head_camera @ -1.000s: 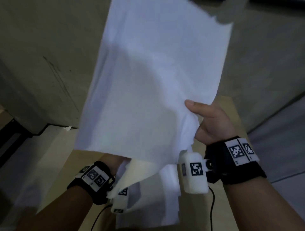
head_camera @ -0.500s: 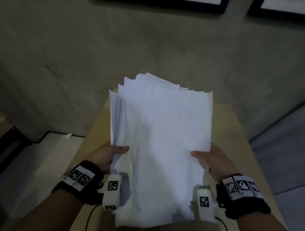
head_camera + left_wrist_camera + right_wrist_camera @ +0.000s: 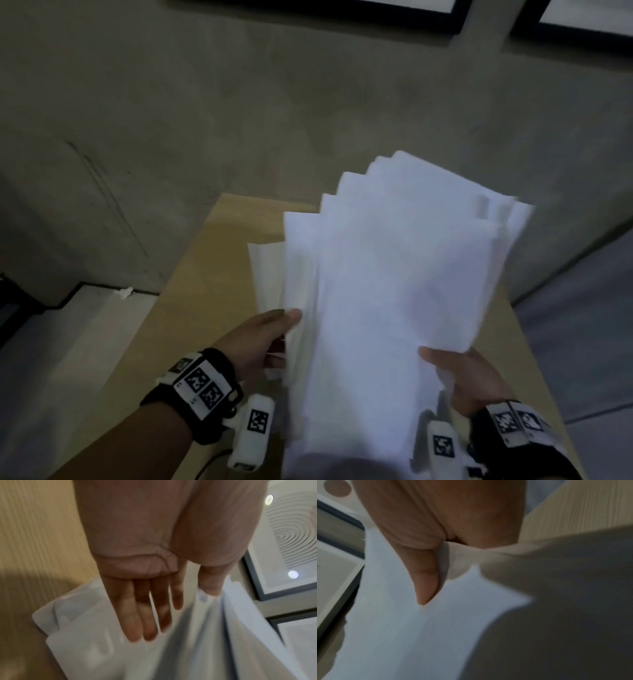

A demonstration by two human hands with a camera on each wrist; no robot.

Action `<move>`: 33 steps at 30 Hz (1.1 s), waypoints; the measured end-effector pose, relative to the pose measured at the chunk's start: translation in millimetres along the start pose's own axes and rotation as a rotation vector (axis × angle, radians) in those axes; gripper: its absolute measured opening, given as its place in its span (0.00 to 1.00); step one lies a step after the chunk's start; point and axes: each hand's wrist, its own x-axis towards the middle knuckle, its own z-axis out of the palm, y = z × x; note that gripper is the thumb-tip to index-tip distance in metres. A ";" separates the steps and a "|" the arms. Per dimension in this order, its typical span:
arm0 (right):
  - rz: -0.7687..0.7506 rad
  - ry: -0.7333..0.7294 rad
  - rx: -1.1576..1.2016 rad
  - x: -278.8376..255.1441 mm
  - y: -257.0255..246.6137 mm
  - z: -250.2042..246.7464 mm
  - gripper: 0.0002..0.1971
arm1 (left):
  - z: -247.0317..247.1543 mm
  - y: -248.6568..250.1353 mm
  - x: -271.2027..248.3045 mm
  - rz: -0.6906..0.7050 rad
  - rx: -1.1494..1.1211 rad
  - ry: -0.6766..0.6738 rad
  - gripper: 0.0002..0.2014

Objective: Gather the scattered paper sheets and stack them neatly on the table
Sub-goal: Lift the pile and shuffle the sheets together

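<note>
Several sheets: white paper sheets fanned unevenly, held in a bundle above the light wooden surface, far corners splayed.
Right hand: right hand grips the bundle's near right edge, thumb on top, fingers hidden beneath.
Left hand: left hand at the bundle's left edge, thumb pressed on the sheets, fingers straight and together underneath.
Beyond: grey concrete wall behind the surface's far edge.

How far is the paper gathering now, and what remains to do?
Gathering looks done: the paper sheets are in one bundle. The left hand and right hand hold it above the wooden table, each thumb on top. Left to do: the far edges fan out, so square them and lay the stack down.
</note>
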 end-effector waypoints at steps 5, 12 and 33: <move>-0.068 0.123 0.123 22.3 -10.5 -51.2 0.15 | -16.6 -8.3 54.0 0.019 0.425 0.525 0.21; -0.054 0.134 0.119 30.9 -23.9 -67.5 0.25 | -4.9 -25.7 100.2 -0.211 0.948 0.711 0.58; 0.054 0.358 -0.322 8.0 -5.6 -21.8 0.10 | -94.5 35.1 -66.2 0.314 0.130 0.691 0.20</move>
